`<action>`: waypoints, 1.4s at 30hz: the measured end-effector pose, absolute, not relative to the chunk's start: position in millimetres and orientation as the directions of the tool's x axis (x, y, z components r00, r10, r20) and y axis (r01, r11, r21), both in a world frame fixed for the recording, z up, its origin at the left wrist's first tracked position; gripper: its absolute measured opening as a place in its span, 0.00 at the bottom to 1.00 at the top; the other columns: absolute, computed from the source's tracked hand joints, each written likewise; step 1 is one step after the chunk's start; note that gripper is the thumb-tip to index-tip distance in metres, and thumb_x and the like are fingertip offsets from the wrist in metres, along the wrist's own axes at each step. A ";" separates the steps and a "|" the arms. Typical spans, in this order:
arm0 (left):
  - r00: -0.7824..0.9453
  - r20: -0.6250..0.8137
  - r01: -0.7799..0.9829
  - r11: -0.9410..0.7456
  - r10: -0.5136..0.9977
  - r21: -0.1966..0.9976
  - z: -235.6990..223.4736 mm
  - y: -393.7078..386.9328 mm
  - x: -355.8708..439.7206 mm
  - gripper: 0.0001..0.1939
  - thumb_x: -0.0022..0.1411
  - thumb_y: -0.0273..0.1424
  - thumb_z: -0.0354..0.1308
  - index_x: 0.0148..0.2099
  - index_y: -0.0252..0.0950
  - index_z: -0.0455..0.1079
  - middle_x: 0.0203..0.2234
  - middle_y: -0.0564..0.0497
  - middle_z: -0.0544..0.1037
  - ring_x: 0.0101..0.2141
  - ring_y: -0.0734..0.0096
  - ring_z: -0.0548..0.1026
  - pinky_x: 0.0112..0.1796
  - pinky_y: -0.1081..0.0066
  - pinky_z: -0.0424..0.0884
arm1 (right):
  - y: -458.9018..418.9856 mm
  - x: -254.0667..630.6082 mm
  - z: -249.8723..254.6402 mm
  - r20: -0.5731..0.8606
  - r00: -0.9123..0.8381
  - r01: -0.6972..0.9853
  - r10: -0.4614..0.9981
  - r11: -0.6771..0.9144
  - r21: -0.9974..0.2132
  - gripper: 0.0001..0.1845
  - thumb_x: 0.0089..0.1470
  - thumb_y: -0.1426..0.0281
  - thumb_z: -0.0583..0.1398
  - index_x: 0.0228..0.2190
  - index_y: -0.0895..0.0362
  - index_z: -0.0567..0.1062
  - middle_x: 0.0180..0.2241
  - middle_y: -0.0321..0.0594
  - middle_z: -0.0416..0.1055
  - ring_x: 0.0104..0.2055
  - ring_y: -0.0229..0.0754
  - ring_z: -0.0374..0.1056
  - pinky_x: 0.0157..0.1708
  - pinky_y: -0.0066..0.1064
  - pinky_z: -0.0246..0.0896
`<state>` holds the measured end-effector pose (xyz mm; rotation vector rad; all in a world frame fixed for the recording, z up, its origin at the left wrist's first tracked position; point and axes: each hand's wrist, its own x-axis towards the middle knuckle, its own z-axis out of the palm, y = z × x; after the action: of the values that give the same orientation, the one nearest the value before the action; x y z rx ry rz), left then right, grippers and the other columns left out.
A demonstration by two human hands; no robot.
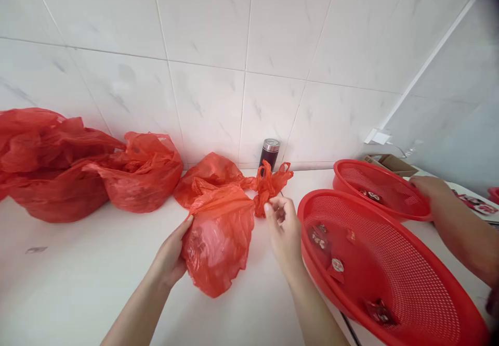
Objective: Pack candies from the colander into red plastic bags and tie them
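My left grip (170, 255) touches the edge of the red plastic bag (218, 244) on the white surface (78, 289); I cannot tell if it pinches. My right grip (284, 229) is spread, just beside the handles (270, 186).

- White marble-pattern wall tiles (206, 34), thin grey joints
- Wall corner (431, 57) at right
- White tabletop (78, 289) along wall
- White plug adapter (377, 137), low on wall
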<state>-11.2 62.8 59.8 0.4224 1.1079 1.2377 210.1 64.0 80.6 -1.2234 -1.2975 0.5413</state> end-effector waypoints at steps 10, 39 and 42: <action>0.105 -0.169 -0.610 0.198 0.980 0.767 69.1 46.0 20.2 0.17 0.63 0.39 0.58 0.51 0.39 0.71 0.51 0.44 0.77 0.49 0.56 0.75 0.47 0.61 0.74 | 32.8 171.7 27.5 0.296 -0.079 0.299 0.952 0.306 -0.904 0.25 0.57 0.70 0.56 0.57 0.51 0.63 0.46 0.44 0.73 0.43 0.44 0.72 0.44 0.37 0.68; -0.057 -0.277 -0.021 0.277 0.959 0.961 13.4 45.3 10.0 0.16 0.57 0.43 0.60 0.40 0.37 0.67 0.37 0.47 0.76 0.41 0.58 0.75 0.47 0.59 0.70 | 6.5 219.3 53.0 0.326 0.152 0.459 0.933 0.226 -0.859 0.23 0.58 0.62 0.60 0.53 0.53 0.65 0.52 0.48 0.67 0.54 0.48 0.65 0.51 0.42 0.63; -0.081 -0.215 0.060 0.220 0.973 0.974 19.4 40.3 11.1 0.12 0.56 0.39 0.61 0.38 0.39 0.68 0.34 0.52 0.74 0.39 0.60 0.72 0.45 0.62 0.68 | 2.4 199.9 69.3 0.524 -0.152 0.567 0.838 0.509 -0.648 0.11 0.61 0.71 0.55 0.45 0.52 0.71 0.44 0.41 0.72 0.46 0.42 0.68 0.47 0.36 0.65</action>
<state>11.1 40.3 19.4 1.0578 1.4100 1.0641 199.9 2.4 69.3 -1.1682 -1.8404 0.3739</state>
